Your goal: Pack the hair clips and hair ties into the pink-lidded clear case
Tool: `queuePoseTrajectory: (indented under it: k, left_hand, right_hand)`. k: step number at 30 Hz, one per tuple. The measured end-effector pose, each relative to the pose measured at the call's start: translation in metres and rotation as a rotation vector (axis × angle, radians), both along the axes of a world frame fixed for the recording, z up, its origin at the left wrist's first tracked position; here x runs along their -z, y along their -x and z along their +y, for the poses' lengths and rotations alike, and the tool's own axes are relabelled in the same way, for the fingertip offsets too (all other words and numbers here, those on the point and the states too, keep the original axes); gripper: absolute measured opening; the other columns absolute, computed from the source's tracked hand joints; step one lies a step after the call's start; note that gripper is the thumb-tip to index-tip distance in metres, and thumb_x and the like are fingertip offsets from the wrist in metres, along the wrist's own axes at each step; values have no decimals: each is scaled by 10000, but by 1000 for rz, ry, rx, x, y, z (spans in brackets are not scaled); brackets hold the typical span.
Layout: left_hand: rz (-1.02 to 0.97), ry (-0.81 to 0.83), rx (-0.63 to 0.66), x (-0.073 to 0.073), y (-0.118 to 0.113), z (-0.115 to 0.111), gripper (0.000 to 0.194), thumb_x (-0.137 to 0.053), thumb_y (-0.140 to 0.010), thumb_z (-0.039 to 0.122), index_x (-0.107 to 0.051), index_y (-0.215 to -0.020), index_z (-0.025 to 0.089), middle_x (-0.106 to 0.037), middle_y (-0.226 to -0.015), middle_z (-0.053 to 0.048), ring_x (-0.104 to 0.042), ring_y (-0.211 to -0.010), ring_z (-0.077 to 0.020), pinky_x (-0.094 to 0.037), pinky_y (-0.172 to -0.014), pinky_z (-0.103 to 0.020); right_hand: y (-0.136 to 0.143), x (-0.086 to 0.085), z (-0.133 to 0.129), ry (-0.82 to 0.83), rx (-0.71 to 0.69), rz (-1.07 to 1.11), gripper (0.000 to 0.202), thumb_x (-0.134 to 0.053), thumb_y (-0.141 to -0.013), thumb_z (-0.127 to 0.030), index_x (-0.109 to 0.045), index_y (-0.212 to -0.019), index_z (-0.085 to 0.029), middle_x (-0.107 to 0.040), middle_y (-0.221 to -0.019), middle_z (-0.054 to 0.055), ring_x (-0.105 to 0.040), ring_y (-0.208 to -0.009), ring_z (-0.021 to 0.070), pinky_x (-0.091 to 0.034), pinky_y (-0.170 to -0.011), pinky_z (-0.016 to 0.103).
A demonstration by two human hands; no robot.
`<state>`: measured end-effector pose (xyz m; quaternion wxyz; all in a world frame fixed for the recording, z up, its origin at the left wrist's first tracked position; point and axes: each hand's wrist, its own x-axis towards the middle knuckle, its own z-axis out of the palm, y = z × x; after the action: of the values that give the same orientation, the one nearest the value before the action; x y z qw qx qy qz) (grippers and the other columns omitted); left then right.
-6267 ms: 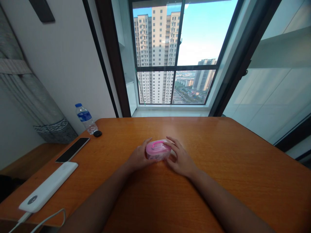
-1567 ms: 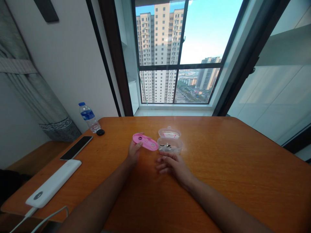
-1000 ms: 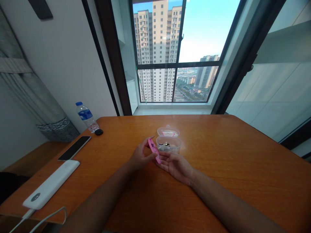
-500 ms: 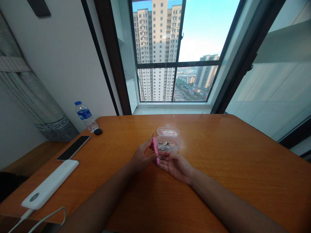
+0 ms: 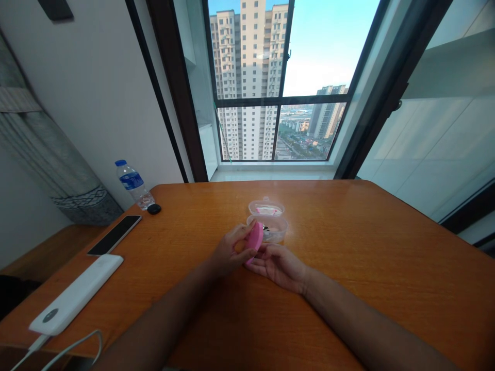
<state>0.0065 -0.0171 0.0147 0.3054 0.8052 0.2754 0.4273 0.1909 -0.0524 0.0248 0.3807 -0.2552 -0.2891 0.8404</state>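
Observation:
A pink flat piece with a rounded edge (image 5: 255, 237) is pinched between the thumb and fingers of my left hand (image 5: 231, 251). Just to its right, my right hand (image 5: 283, 268) lies palm up with its fingers curled at the lower edge of the pink piece; whether they grip anything is hidden. Behind both hands stands a clear plastic box (image 5: 279, 229) with its lid (image 5: 266, 207) tipped open at the back. Small dark and metallic items show inside the box, partly covered by the pink piece.
The wooden table (image 5: 367, 247) reaches to the window. Along its left side are a white power bank (image 5: 77, 293) with a cable, a phone (image 5: 115, 235), a round black object (image 5: 154, 209) and a water bottle (image 5: 133, 183).
The pink piece has turned from edge-on to show its broad face, and now covers part of the box. A small dark ring near my right fingertips no longer shows.

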Motion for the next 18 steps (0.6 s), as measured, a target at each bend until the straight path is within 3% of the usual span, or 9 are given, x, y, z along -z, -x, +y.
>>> queuePoseTrajectory:
  k: [4,9,14,18]
  left_hand:
    - [-19,29,-11,1,2,0,664,-568,-889,513,-458,-1444,166,-622,-1105,-110,-571,-995,-249,-453,-923,-370]
    - [-201,140,-71,4,7,4,634,-544,-908,486,-440,-1444,163,-626,-1182,-119,-590,-1035,-248,-459,-949,-372]
    - [-437,224,-275,3,15,17,502,-551,-901,470,-528,-1294,159,-639,-1097,-110,-614,-979,-210,-496,-882,-331]
    - [-523,216,-487,7,23,34,555,-590,-877,421,-416,-1348,184,-610,-1099,-95,-630,-940,-178,-523,-852,-320]
  right_hand:
    - [0,-1,0,11,20,4,460,-542,-649,-56,-655,-1094,-89,-739,-992,89,-715,-926,183,-495,-1007,329]
    - [0,0,2,55,65,-68,262,-589,-733,-90,-660,-984,-61,-730,-1035,159,-707,-1022,230,-473,-1063,366]
    - [0,4,5,48,138,-163,189,-722,-770,-122,-679,-939,-49,-731,-1027,175,-721,-995,249,-513,-1035,379]
    - [-3,10,7,-3,129,-161,221,-799,-728,-136,-713,-904,-34,-737,-1031,172,-713,-1018,247,-520,-1029,340]
